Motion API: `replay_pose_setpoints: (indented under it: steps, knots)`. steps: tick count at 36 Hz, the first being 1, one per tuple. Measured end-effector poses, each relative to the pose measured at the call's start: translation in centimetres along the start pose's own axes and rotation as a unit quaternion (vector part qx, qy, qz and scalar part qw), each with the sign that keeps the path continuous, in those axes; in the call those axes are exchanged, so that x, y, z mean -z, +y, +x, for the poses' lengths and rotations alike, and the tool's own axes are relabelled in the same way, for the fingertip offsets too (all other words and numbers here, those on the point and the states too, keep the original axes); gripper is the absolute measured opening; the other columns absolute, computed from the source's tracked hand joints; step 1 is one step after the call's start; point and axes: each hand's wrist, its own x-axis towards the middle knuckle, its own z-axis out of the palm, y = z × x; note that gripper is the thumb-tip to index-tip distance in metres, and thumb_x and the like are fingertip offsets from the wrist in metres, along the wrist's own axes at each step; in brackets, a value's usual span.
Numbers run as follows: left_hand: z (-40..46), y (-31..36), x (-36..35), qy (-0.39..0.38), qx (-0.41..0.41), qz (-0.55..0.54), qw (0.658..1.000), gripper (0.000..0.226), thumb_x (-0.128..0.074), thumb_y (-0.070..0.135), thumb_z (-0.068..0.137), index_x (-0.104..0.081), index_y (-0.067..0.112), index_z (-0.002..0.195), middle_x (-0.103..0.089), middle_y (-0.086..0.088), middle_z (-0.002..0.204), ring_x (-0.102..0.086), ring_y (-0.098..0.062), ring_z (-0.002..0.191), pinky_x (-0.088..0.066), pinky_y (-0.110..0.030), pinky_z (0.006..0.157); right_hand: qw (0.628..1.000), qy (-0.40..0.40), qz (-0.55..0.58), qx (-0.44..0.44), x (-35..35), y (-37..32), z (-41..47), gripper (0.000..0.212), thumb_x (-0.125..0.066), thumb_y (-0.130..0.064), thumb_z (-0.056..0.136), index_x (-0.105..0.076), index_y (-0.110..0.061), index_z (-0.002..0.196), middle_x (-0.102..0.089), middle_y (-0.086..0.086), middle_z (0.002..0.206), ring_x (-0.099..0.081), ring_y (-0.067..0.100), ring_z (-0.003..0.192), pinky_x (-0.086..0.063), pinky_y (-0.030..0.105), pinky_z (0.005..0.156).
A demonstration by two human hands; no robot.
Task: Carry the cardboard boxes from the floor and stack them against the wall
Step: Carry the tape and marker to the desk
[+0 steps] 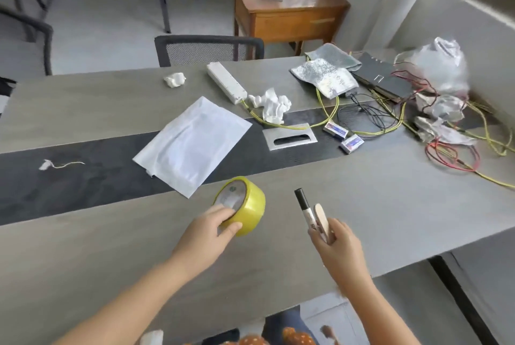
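No cardboard boxes show anywhere in this view, so where the task's things lie cannot be told; the floor visible beyond the surface (362, 205) holds only chairs and a small wooden side table (289, 10). The left hand (214, 223) grips a roll of yellow tape (245, 205), fingers curled over its near rim, with the roll tipped up on the near part of the surface. The right hand (338, 244) holds a black marker (305, 209) and a pale flat stick (322, 218) together, both pointing up and away. Just beyond the tape lies a white padded envelope (192, 144), and to the far right a tangle of yellow and red wires (390, 121) sprawls among foil pouches and plastic bags. The likely trouble is full hands: with tape in one and marker and stick in the other, lifting a box would be awkward, and the thin stick could slip from the pinch. Setting the items down on the right risks snagging the wires and dragging clutter off the edge.
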Motion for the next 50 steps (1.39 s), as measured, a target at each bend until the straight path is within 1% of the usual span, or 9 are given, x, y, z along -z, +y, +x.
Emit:
replay_pose_setpoints:
  steps: [3,9,13,17,21,25,32,42,50]
  knots:
    - [4.3,-0.7,-2.1,-0.028,0.027,0.058,0.998,0.049,-0.041,0.051,0.081,-0.066,0.011,0.095,-0.058,0.002,0.093,-0.055,-0.018,0.090,-0.046,-0.036,0.080,0.999,-0.035,-0.016,-0.009,-0.4,-0.3,5.1,0.034,-0.061,-0.027,0.089,-0.041,-0.010,0.068,-0.050,0.008,0.079,-0.052,0.033,0.068,-0.046,0.043,0.063]
    - [10.6,-1.5,-6.0,-0.021,0.046,0.209,0.977,0.030,-0.044,0.030,0.100,-0.059,0.016,0.122,-0.056,0.001,0.118,-0.050,-0.021,0.113,-0.035,-0.029,0.083,0.991,-0.113,-0.074,0.005,-1.5,-0.9,14.6,0.032,-0.056,-0.029,0.090,-0.039,-0.019,0.064,-0.046,0.002,0.071,-0.051,0.027,0.063,-0.049,0.038,0.060]
    - [12.4,-2.6,-7.6,-0.014,-0.012,0.266,0.964,0.008,-0.074,0.023,0.077,-0.070,0.016,0.079,-0.063,0.001,0.078,-0.064,-0.024,0.079,-0.044,-0.033,0.068,0.976,-0.156,-0.146,0.035,-2.5,-1.3,19.0,0.028,-0.052,-0.026,0.092,-0.039,-0.021,0.069,-0.047,0.000,0.081,-0.047,0.022,0.073,-0.032,0.030,0.054]
    - [12.3,-4.0,-9.1,-0.017,-0.025,0.308,0.951,0.033,-0.093,0.026,0.048,-0.065,0.025,0.065,-0.058,0.010,0.067,-0.056,-0.013,0.070,-0.050,-0.028,0.063,0.964,-0.183,-0.187,0.040,-3.7,-1.1,20.5,0.018,-0.048,-0.026,0.094,-0.055,-0.013,0.105,-0.049,-0.001,0.103,-0.047,0.020,0.081,-0.035,0.030,0.063]
    - [11.5,-4.9,-9.1,0.030,-0.044,0.281,0.958,0.025,-0.071,0.029,0.071,-0.068,0.016,0.093,-0.064,-0.003,0.096,-0.044,-0.018,0.095,-0.037,-0.033,0.086,0.965,-0.178,-0.188,0.046,-4.3,-0.5,20.4,0.024,-0.048,-0.029,0.096,-0.050,-0.015,0.115,-0.048,-0.001,0.121,-0.046,0.020,0.081,-0.034,0.030,0.064]
    - [9.2,-5.4,-8.3,0.075,0.035,0.238,0.968,0.056,-0.047,0.041,0.083,-0.043,0.014,0.132,-0.042,-0.012,0.134,-0.039,-0.027,0.118,-0.028,-0.041,0.102,0.980,-0.154,-0.121,0.033,-4.0,-0.3,20.3,0.033,-0.052,-0.042,0.094,-0.050,-0.017,0.114,-0.048,-0.002,0.116,-0.053,0.020,0.087,-0.046,0.035,0.071]
    - [5.0,-8.3,-7.9,0.026,0.197,0.253,0.947,0.063,-0.010,0.054,0.099,-0.043,0.012,0.133,-0.049,-0.018,0.139,-0.032,-0.028,0.132,-0.012,-0.042,0.111,0.990,-0.103,-0.100,0.010,-2.4,0.1,22.2,0.029,-0.051,-0.034,0.093,-0.048,-0.011,0.111,-0.046,0.001,0.108,-0.052,0.026,0.099,-0.040,0.036,0.078]
    - [4.9,-8.9,-8.0,0.030,0.196,0.256,0.946,0.055,-0.039,0.040,0.087,-0.043,0.013,0.135,-0.047,-0.018,0.142,-0.028,-0.026,0.134,-0.002,-0.036,0.112,0.974,-0.084,-0.197,0.068,-3.5,0.9,23.1,0.026,-0.049,-0.016,0.095,-0.058,-0.009,0.118,-0.051,0.014,0.117,-0.043,0.032,0.110,-0.033,0.036,0.088]
    - [5.3,-7.9,-6.8,0.005,0.192,0.299,0.935,0.057,-0.038,0.043,0.088,-0.052,0.013,0.135,-0.045,-0.014,0.146,-0.028,-0.024,0.137,-0.025,-0.043,0.112,0.993,-0.068,-0.078,0.050,-0.4,0.6,21.3,0.036,-0.055,-0.023,0.095,-0.052,-0.011,0.129,-0.047,0.008,0.133,-0.041,0.024,0.126,-0.036,0.034,0.099]
